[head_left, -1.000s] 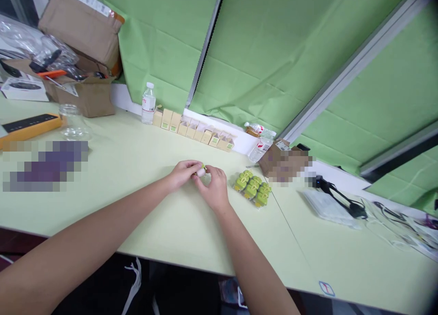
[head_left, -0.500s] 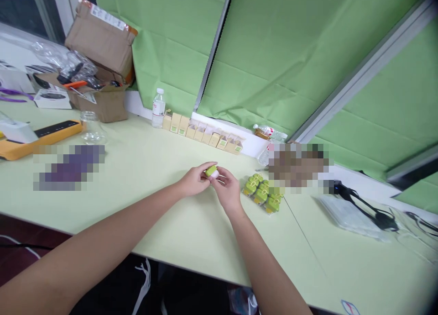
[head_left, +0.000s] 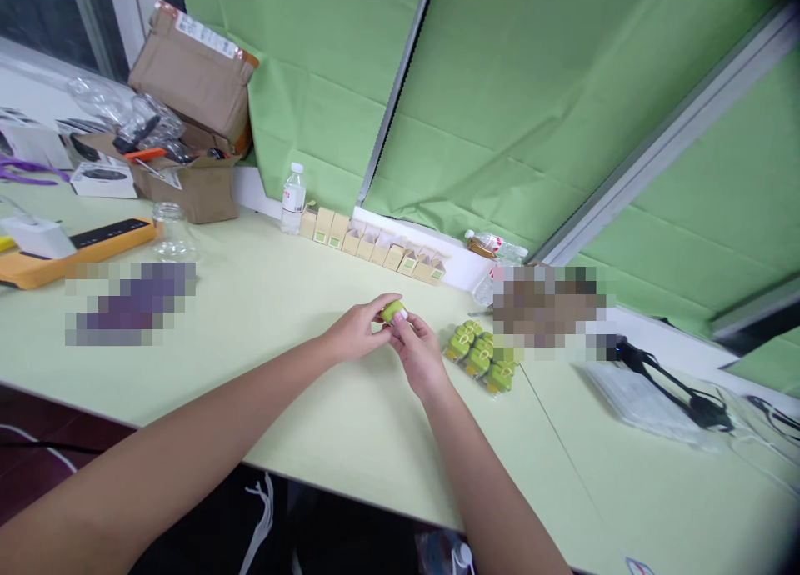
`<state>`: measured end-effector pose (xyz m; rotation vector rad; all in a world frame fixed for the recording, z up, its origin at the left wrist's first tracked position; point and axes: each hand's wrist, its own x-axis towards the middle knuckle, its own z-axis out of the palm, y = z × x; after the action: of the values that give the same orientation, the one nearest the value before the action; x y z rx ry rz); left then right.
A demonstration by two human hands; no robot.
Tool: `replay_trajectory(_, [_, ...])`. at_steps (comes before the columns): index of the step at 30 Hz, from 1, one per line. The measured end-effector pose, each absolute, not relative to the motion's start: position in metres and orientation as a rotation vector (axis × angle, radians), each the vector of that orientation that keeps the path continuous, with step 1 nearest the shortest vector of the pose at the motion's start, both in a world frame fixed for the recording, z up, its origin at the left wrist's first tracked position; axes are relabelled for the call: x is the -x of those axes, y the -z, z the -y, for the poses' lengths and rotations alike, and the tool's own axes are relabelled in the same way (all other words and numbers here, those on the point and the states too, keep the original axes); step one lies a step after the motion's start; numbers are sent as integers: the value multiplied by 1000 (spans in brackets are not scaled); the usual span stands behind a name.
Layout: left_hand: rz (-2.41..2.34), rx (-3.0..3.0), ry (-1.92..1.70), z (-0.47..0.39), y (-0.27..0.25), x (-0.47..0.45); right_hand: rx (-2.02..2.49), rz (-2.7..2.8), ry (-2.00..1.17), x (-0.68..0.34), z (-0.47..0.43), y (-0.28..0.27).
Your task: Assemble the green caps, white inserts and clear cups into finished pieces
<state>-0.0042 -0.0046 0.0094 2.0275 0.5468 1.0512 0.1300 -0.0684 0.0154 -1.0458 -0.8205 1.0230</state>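
Observation:
A small rounded green-and-white object (head_left: 393,311) is held above the table between my two hands; its exact kind is too small to tell. My left hand (head_left: 358,331) grips it from the left with thumb and fingers. From the right, my right hand (head_left: 415,350) has its thumb pressed on the white end. Just right of my right hand lies a clear pack of similar green pieces (head_left: 480,357) with yellowish loops, set in rows. Behind the hands, several small cream boxes (head_left: 366,243) stand in a line along the wall.
An upright water bottle (head_left: 292,200) ends the box row at left, near a glass jar (head_left: 170,233). An orange power strip (head_left: 112,243) and an open cardboard box (head_left: 203,190) are farther left. Black headgear with cables (head_left: 675,383) lies at right on a plastic bag (head_left: 631,404).
The object has turned in my hands, so more green and less white shows. My right thumb has moved up onto its white end. The view has shifted slightly.

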Motion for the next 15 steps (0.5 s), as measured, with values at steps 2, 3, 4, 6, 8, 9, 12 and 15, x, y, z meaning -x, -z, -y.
replay_trajectory(2, [-560, -2072, -1015, 4, -12, 7, 1066, 844, -1017, -130, 69, -15])
replay_trajectory(3, [-566, -2084, -997, 4, -13, 7, 1078, 851, -1007, -131, 69, -15])
replay_trajectory(4, [-573, -2087, -983, 4, -13, 8, 1089, 855, -997, -131, 69, -15])
replay_trajectory(6, [-583, -2070, -981, 3, -14, 8, 1101, 856, -979, -131, 68, -14])
replay_trajectory(8, [-574, -2042, -995, 3, -15, 7, 1109, 856, -966, -130, 68, -14])
replay_trajectory(9, [-562, -2029, -1002, 3, -15, 7, 1113, 854, -957, -129, 69, -14])
replay_trajectory(12, [-522, -2010, -998, 2, -16, 7, 1121, 851, -925, -125, 70, -16])
replay_trajectory(15, [-533, -2026, -959, 1, -18, 7, 1124, 858, -896, -120, 71, -17])
